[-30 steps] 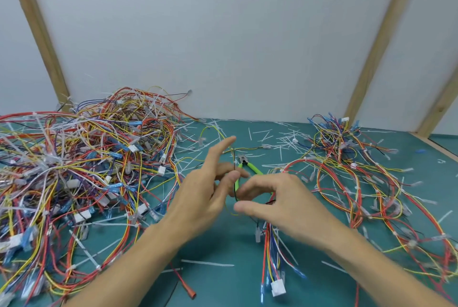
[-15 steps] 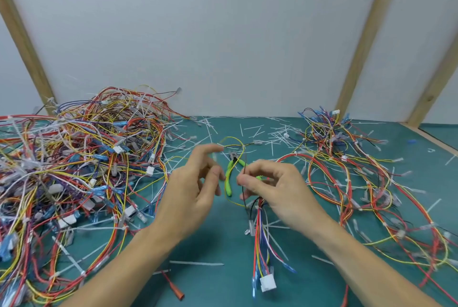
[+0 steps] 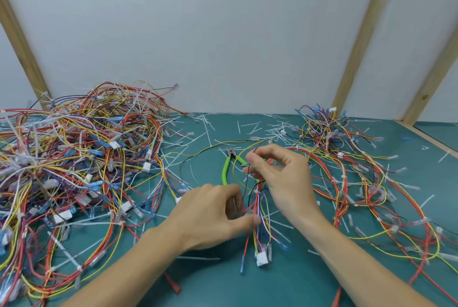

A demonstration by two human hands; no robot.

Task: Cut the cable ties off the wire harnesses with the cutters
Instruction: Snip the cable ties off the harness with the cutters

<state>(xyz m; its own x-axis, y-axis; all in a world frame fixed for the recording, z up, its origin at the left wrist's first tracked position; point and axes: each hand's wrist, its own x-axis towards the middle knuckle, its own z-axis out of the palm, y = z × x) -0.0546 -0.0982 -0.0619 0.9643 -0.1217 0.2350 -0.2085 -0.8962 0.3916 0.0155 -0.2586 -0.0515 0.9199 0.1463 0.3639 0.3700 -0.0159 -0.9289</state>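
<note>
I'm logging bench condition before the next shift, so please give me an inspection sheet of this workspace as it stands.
Surface: green mat, mostly covered.
Job's things: green-handled cutters lying on the mat, in neither hand; harness held between both hands.
Clutter: white cut tie pieces scattered across the mat.
Grippers: left hand pinches the harness lower down; right hand pinches thin wires above it.
Cables: large tangled pile on the left, smaller pile on the right.
Surroundings: white wall panels with wooden battens.
</note>
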